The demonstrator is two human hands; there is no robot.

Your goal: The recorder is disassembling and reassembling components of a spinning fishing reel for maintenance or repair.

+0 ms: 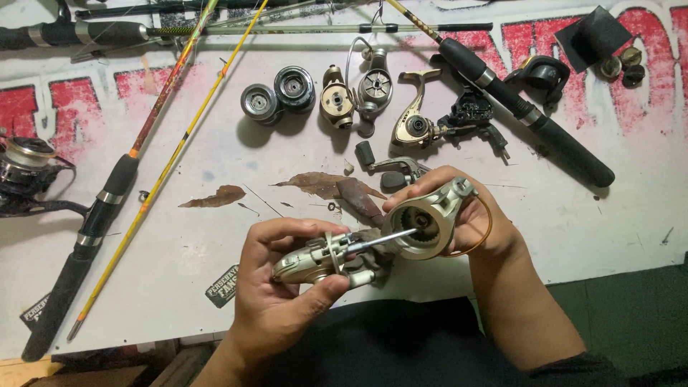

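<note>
My left hand grips a pale grey fishing reel body with a thin metal shaft sticking out to the right. My right hand holds a cream-coloured reel rotor with a thin wire bail, its open side facing the shaft tip. The shaft reaches into the rotor's centre. Both hands hover just above the near edge of a white worktable.
Loose reel parts lie further back: two dark spools, two reel bodies, a gold reel frame, a handle. Fishing rods cross the table; another reel sits at the left edge. Brown stains mark the middle.
</note>
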